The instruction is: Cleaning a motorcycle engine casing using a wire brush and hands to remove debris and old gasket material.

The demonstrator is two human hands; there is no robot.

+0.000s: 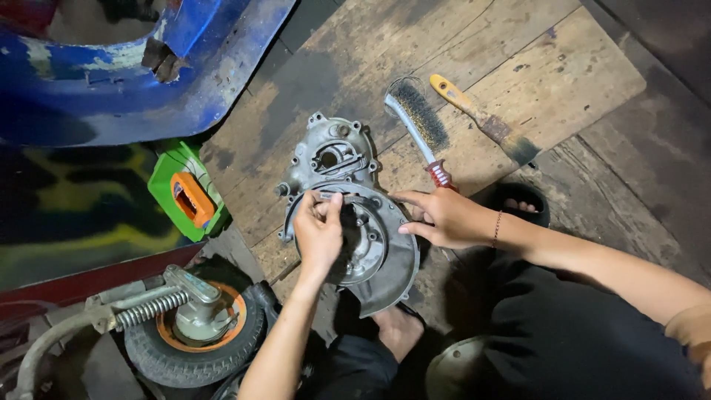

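**Both hands on the engine cover**

A grey metal engine cover lies flat on worn wooden boards. The left hand rests on its round opening, fingers pinching a small part at the upper rim. The right hand steadies the cover's right edge, fingers spread and touching it. Just beyond lie a wire brush and a paintbrush.
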